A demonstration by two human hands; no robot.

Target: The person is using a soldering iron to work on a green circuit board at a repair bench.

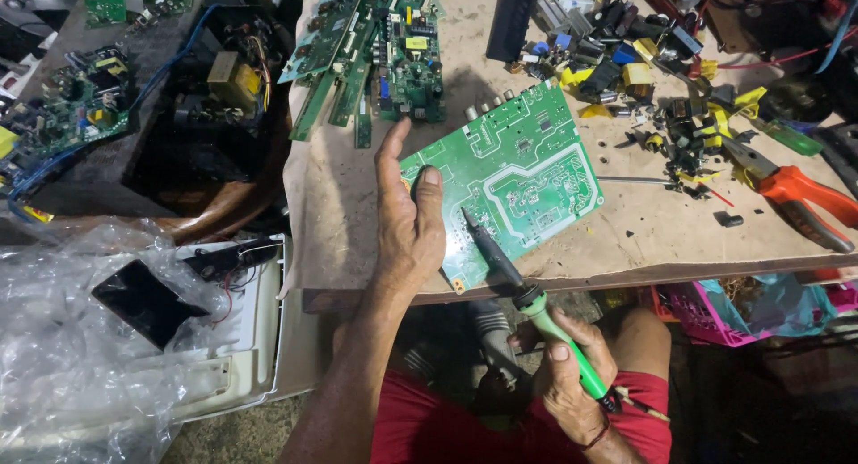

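A large green circuit board (523, 173) lies solder side up on the brown workbench (340, 214). My left hand (408, 223) rests on the board's left edge, thumb pressed on it, fingers stretched toward the far side. My right hand (572, 370) grips the green handle of a soldering iron (514, 281) near my lap. Its dark tip points up and left and touches the board near its lower left part.
More green circuit boards (375, 48) lie at the back of the bench. A heap of loose black, yellow and blue components (639, 66) sits at the back right beside orange-handled pliers (795, 196). Crumpled clear plastic (80, 339) and a white casing (255, 339) lie lower left.
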